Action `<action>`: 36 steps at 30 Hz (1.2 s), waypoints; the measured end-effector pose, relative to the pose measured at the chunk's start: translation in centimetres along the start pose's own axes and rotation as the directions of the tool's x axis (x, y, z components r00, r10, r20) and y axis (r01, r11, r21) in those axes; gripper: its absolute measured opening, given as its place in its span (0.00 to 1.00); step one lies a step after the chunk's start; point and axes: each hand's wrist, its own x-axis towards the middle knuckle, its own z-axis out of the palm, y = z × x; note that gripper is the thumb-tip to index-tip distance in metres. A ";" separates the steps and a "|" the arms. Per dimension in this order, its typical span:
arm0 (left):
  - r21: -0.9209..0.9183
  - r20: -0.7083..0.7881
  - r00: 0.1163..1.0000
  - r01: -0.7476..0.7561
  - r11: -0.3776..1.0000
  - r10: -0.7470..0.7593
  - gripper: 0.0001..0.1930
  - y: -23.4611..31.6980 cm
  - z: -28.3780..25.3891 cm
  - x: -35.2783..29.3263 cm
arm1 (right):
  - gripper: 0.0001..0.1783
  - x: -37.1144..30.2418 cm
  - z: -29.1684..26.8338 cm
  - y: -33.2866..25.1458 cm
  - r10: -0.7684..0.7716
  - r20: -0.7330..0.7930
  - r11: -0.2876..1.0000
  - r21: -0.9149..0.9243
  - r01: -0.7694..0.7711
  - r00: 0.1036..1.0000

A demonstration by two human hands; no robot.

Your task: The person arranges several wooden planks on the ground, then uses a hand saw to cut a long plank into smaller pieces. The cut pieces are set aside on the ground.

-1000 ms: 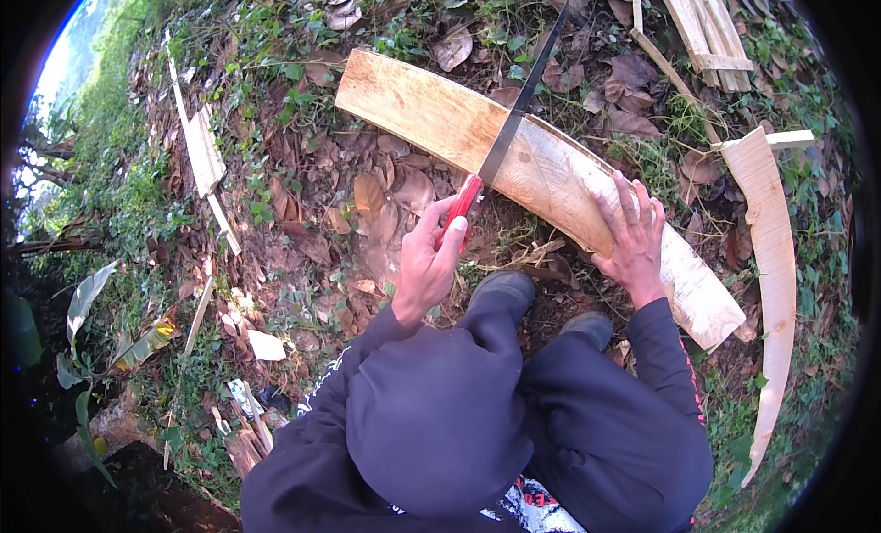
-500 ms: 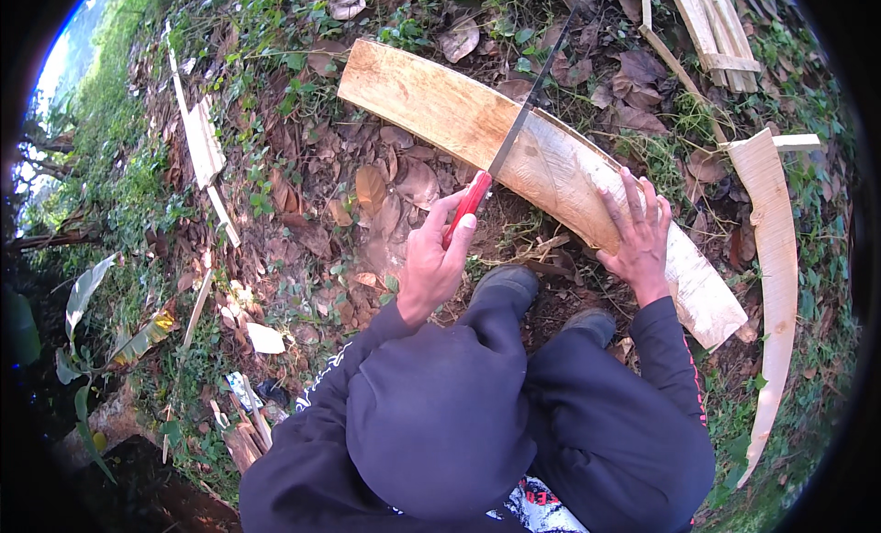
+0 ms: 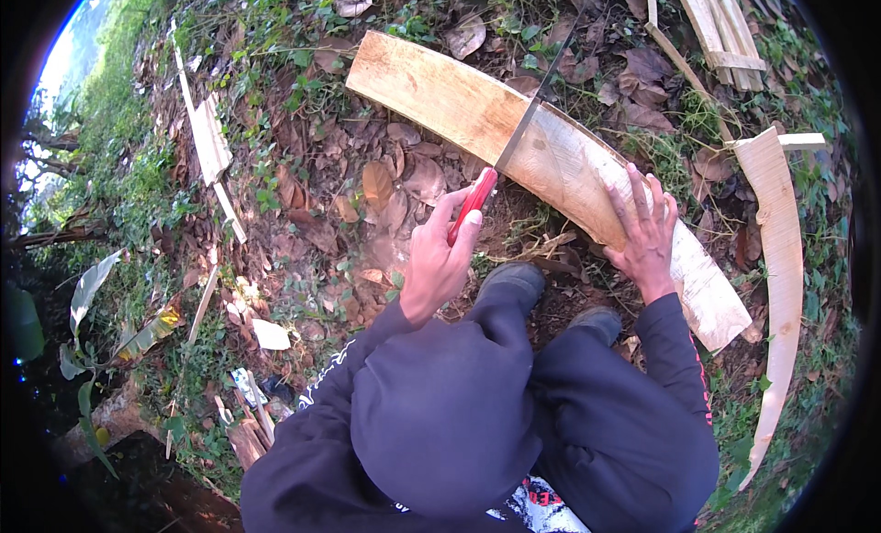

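Note:
My left hand point(image 3: 437, 269) is closed round the red handle of a hand saw point(image 3: 473, 203). Its thin dark blade crosses a long, curved, pale plank point(image 3: 439, 94) and runs out past the far edge. Whether the teeth have cut into the wood, I cannot tell. To the right of the blade, my right hand point(image 3: 645, 246) presses on the plank with fingers spread, its thumb near the close edge. The plank slants from upper left to lower right, in front of my dark shoes point(image 3: 516, 283).
At the right lies another curved board point(image 3: 780, 248), with a stack of narrow boards point(image 3: 720, 28) beyond it. Split wood pieces point(image 3: 209, 138) lie at the left, and scraps point(image 3: 248, 438) at lower left. Dry leaves point(image 3: 377, 185) and green plants cover the ground.
The whole view has shifted slightly, so everything sits a little further right. Both hands, the saw and the plank keep nearly the same places relative to each other.

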 end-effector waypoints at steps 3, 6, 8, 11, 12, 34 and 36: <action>0.007 0.013 1.000 0.008 1.000 -0.008 0.16 0.3 -0.1 0.1 | 0.68 -0.1 0.1 0.1 0.020 -0.006 1.000 -0.008 -0.020 1.000; -0.014 0.011 1.000 0.011 1.000 -0.011 0.17 0.1 -0.5 -0.3 | 0.68 -0.2 0.0 0.0 0.020 -0.006 1.000 -0.003 -0.020 1.000; -0.067 0.008 1.000 0.014 0.998 -0.013 0.18 0.0 -0.6 -0.4 | 0.67 -0.2 0.2 0.3 0.016 -0.016 1.000 -0.005 -0.016 1.000; -0.032 0.016 0.999 0.031 0.999 -0.031 0.18 0.0 -0.4 -0.5 | 0.67 -0.2 0.4 0.4 0.013 -0.012 1.000 0.006 -0.013 1.000; -0.030 0.016 0.999 0.028 0.999 -0.028 0.18 0.0 -0.3 -0.5 | 0.67 -0.2 0.5 0.4 0.012 -0.008 1.000 0.013 -0.012 1.000; 0.169 0.033 0.999 -0.042 0.985 0.037 0.15 5.4 -0.2 0.2 | 0.65 -1.9 -1.7 0.3 0.024 -0.081 0.999 0.031 -0.021 0.996; 0.150 0.041 0.999 -0.017 0.988 0.011 0.16 5.4 -0.1 0.1 | 0.61 -2.1 -2.2 1.0 0.029 -0.099 0.999 0.032 -0.026 0.995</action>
